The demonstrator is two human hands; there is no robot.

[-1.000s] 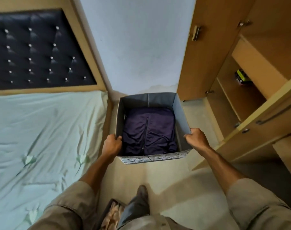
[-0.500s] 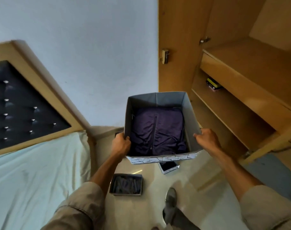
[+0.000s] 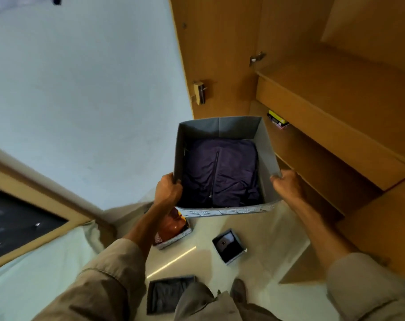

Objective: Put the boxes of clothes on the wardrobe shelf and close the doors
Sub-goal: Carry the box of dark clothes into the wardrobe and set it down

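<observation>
Both arms are reaching forward, holding the grey box point(image 3: 222, 128) in the air beside the open wardrobe shelf point(image 3: 335, 126). The left hand point(image 3: 168, 189) is gripping the left wall, fingers point(image 3: 174, 181) curled over its rim. The right hand point(image 3: 287, 185) is clenching the right wall. A folded purple garment point(image 3: 220, 172) is lying inside.

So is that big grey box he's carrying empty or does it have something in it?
It has something in it: a folded dark purple garment with a zip covers the bottom of the grey box, well below the rim. Both hands grip its side walls.
</observation>
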